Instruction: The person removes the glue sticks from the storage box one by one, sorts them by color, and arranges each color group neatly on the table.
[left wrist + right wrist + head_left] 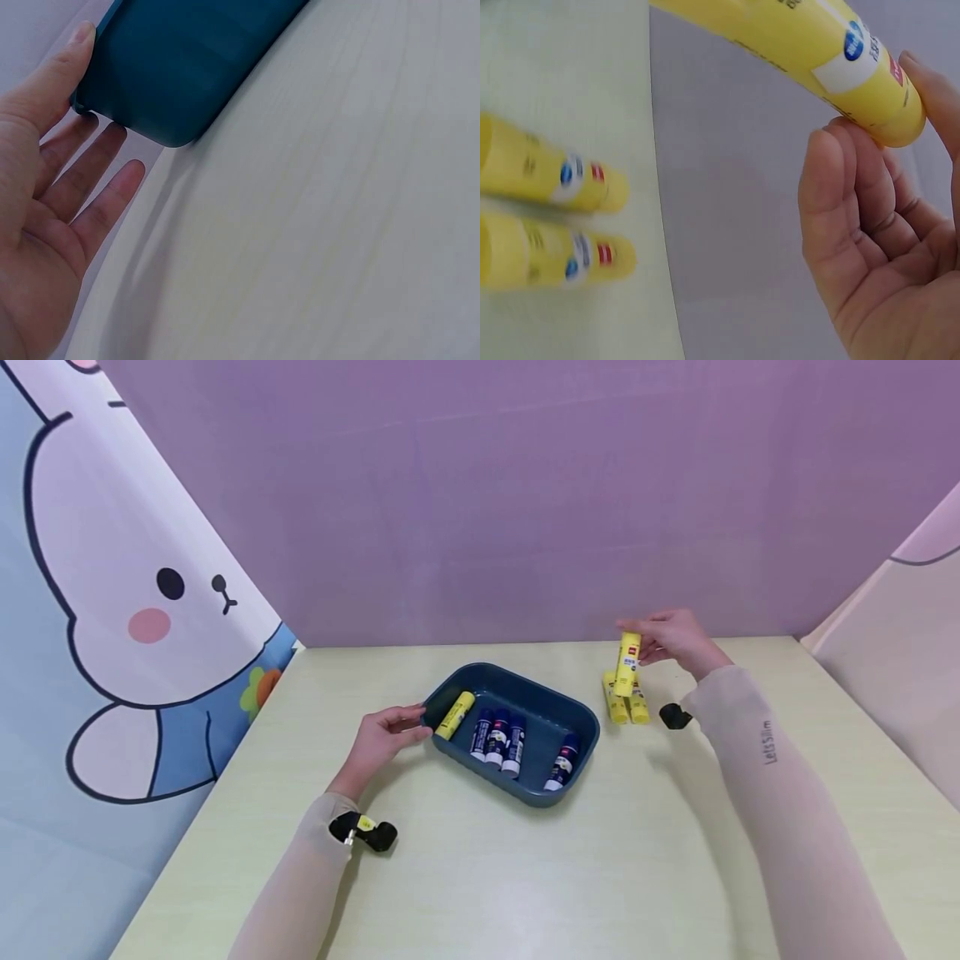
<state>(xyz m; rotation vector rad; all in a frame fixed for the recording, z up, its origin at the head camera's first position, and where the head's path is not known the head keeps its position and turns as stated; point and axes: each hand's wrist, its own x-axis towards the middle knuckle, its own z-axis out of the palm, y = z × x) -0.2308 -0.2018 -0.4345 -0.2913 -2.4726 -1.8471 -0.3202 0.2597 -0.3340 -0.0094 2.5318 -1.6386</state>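
Note:
My right hand point(672, 639) pinches a yellow glue stick point(627, 665) by its top end, between thumb and fingertips. That stick hangs nearly upright, its lower end in front of two more yellow glue sticks point(551, 251) lying side by side on the table. At the left end of a dark teal plastic bin point(536, 692), my left hand point(381, 742) touches the rim and outer wall with thumb and loosely extended fingers point(101, 214). Inside the bin, one yellow glue stick point(454, 716) lies by the left end, with several dark blue glue sticks point(497, 739) to its right.
The pale wooden table point(517, 877) meets a purple backdrop point(465, 527) just behind the bin and the yellow sticks. A cloth with a cartoon rabbit point(150, 577) hangs at the left. Black devices point(363, 831) sit at both wrists.

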